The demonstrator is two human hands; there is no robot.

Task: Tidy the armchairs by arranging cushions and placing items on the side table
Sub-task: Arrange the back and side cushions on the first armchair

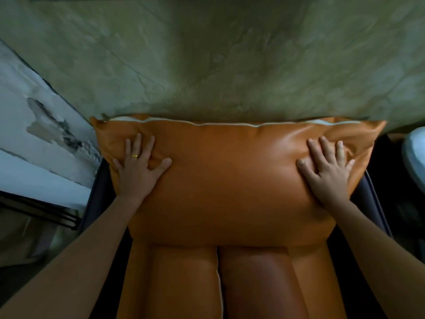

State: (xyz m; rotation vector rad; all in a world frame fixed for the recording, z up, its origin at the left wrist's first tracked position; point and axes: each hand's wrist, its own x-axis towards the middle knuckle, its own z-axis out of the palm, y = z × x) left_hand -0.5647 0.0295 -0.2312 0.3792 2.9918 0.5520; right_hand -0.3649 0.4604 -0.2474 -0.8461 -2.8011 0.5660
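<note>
1. Propped upright at the back of the armchair [96, 203], bottom edge on the orange seat [184, 284]: a big orange cushion [230, 187], white-piped top edge right up against the green wall [207, 54].
2. Reaching forward with both arms nearly straight, palms laid flat on the cushion's face.
3. Left hand [138, 173] by the upper left corner, heel at the cushion's left edge; right hand [326, 176] by the upper right corner, just inside the right edge.
4. Fingers on both spread and straight, pressing dents into the leather, gripping nothing; thumbs pointing inward; gold ring [135, 156] on a left finger.
5. Little room sideways: dark chair frame close along both side edges.
6. Further out: peeling white wall [34, 134] at left; pale rounded thing [414, 157] at right, too cropped to identify.
</note>
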